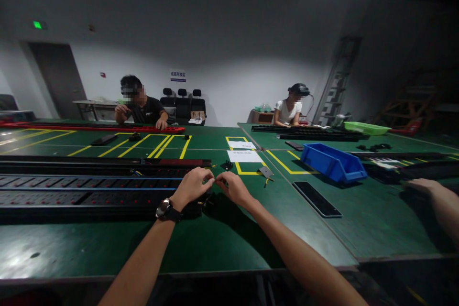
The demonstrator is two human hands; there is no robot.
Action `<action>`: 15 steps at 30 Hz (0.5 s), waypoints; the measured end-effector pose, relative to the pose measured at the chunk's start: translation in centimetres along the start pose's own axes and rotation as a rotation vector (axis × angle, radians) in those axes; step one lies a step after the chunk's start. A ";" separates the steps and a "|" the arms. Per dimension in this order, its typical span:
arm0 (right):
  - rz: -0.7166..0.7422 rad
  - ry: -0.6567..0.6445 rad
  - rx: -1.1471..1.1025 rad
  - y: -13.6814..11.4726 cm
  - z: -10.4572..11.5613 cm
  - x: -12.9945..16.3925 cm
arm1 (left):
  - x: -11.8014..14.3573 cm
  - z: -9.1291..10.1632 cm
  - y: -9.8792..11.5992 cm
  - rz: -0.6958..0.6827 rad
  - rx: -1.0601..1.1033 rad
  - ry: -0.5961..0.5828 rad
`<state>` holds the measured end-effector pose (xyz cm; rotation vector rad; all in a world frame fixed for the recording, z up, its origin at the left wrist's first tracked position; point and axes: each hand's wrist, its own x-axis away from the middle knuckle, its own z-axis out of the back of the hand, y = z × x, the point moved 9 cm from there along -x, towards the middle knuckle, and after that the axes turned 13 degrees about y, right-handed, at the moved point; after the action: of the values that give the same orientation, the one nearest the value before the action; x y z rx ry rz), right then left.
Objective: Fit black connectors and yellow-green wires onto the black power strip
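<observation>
My left hand (192,185), with a watch (164,208) at its wrist, is closed in a pinch at the right end of a long black slatted panel (107,182) with blue lines and red dots. Just to its right, my right hand (234,188) is closed too, its fingertips almost meeting those of the left. Whatever the fingertips hold is too small to make out. Below them, small dark parts with thin wires (208,204) show at the panel's end. A small black part (227,165) lies just beyond my right hand.
On the green table (251,244) are white paper sheets (245,156), a small grey piece (266,171), a dark phone-like slab (317,199) and a blue bin (332,162). Another person's hand (430,191) reaches in at right. Two people work across the table.
</observation>
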<state>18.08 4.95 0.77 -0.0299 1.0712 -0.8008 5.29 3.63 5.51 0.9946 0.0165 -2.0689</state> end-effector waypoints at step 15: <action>-0.183 0.005 0.064 4.1 -4.2 -2.9 | -1.7 0.7 -8.7 0.514 -0.272 0.022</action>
<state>16.43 11.09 -0.76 -0.0724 1.0573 -1.0002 -0.56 10.28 4.37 0.7572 0.0468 -1.5378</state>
